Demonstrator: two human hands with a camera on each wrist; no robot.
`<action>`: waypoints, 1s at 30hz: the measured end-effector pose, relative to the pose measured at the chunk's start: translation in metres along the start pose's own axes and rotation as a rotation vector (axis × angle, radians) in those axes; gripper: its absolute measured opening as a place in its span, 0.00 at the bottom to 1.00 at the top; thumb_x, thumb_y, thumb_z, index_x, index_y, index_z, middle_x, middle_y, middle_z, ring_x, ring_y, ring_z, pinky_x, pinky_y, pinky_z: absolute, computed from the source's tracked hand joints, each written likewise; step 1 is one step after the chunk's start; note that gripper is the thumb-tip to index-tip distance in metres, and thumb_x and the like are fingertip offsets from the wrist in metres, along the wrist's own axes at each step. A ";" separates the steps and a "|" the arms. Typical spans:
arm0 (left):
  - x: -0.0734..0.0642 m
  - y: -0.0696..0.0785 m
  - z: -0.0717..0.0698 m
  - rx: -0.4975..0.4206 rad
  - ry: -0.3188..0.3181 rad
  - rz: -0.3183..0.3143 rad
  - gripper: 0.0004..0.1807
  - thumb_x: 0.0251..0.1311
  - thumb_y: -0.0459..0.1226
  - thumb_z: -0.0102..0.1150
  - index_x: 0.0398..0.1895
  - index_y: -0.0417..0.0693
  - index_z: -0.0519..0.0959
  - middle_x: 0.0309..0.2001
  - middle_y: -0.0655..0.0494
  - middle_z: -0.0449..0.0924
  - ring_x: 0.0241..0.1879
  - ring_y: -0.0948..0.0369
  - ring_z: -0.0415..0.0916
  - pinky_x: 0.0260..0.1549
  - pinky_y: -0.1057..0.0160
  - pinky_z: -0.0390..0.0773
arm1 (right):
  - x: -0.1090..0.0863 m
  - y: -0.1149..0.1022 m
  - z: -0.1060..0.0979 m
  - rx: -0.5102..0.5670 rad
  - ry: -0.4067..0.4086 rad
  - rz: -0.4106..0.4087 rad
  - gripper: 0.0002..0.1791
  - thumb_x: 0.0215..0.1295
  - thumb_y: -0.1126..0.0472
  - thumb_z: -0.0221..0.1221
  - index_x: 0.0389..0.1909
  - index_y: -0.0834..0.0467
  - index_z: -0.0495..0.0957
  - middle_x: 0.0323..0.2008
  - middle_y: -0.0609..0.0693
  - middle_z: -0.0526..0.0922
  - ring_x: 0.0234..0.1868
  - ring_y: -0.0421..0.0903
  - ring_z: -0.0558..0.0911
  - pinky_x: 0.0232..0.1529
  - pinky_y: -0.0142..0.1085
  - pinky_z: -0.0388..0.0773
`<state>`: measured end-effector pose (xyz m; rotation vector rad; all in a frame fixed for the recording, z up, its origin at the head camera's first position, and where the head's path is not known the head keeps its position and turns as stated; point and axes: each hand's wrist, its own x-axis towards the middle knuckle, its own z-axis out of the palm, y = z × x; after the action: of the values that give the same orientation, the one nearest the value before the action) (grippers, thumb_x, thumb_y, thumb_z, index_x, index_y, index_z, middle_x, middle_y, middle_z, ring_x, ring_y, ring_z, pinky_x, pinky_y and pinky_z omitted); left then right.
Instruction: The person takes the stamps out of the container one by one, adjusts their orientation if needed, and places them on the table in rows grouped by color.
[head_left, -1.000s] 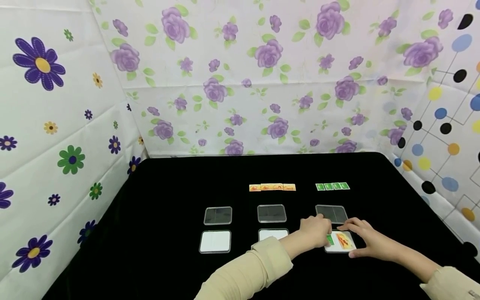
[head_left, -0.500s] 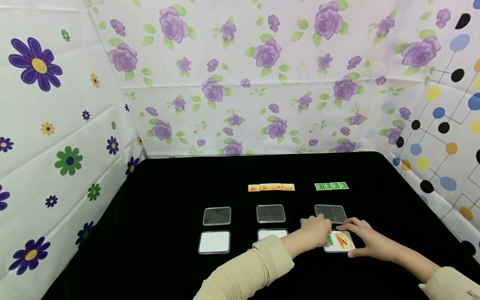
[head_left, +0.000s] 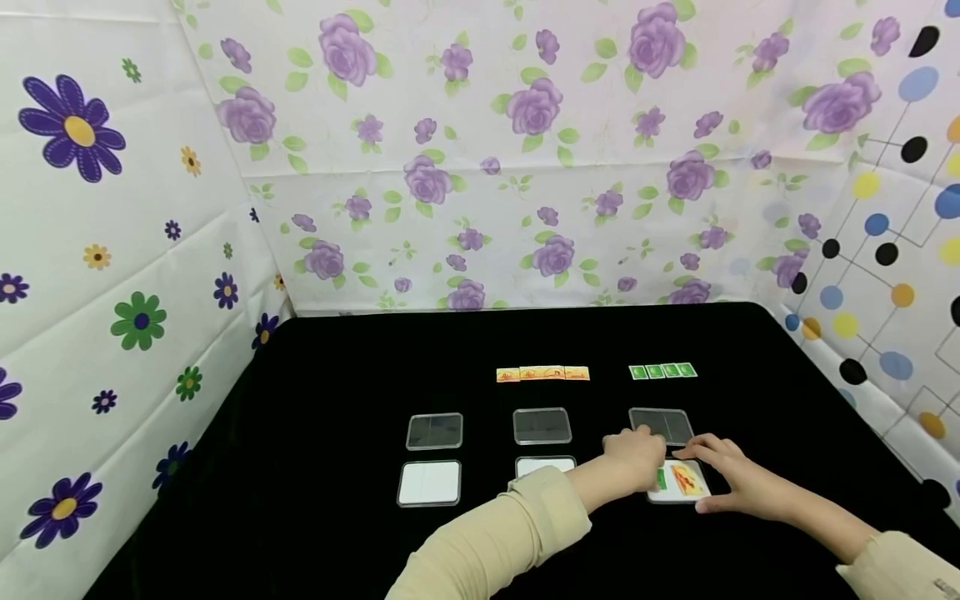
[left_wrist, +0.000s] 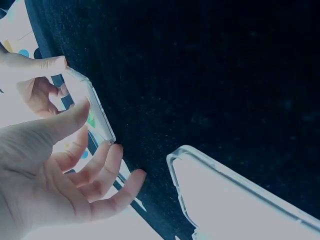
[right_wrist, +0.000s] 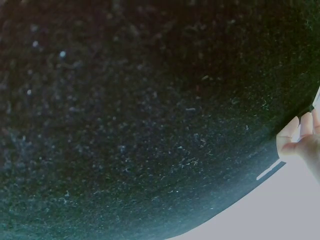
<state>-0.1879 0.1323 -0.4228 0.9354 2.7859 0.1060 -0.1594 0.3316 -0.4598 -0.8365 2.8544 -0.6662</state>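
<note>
My right hand (head_left: 753, 483) holds a shallow clear plastic case (head_left: 678, 499) with a white insert, thumb at its near right corner and fingers at its far edge. An orange picture card (head_left: 687, 479) lies on the insert. My left hand (head_left: 634, 460) is over the left part of the case. There its thumb and index finger pinch a small green card (left_wrist: 91, 120), partly hidden by the fingers. Its other fingers are at the case's edge in the left wrist view. A hand (right_wrist: 302, 140) shows small at the right edge of the right wrist view.
Two more white-filled cases, one left (head_left: 430, 483) and one middle (head_left: 545, 465), stand in the row. Behind them lie three clear lids (head_left: 542, 426). Farther back are a row of orange cards (head_left: 543, 374) and a row of green cards (head_left: 663, 371). Black cloth (head_left: 300, 467) covers the table.
The head view shifts slightly. My left hand moves very slightly right over the case, and my right hand keeps its hold.
</note>
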 end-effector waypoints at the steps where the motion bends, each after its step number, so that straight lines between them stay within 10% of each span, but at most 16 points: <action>1: 0.000 0.000 0.000 -0.004 0.009 0.005 0.16 0.46 0.47 0.71 0.41 0.64 0.81 0.46 0.66 0.74 0.45 0.65 0.73 0.45 0.59 0.76 | 0.000 0.000 0.000 -0.002 0.002 -0.002 0.39 0.47 0.42 0.67 0.56 0.62 0.71 0.55 0.61 0.69 0.53 0.62 0.68 0.44 0.54 0.74; 30: 0.000 -0.020 -0.001 -0.123 0.157 0.119 0.06 0.47 0.40 0.71 0.23 0.59 0.81 0.25 0.71 0.79 0.24 0.75 0.69 0.23 0.76 0.64 | 0.000 0.002 0.001 0.031 -0.014 0.017 0.39 0.48 0.42 0.66 0.57 0.62 0.70 0.56 0.62 0.67 0.53 0.63 0.67 0.43 0.53 0.74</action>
<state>-0.1996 0.1162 -0.4244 1.1046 2.8240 0.3793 -0.1600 0.3328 -0.4613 -0.8080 2.8278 -0.6980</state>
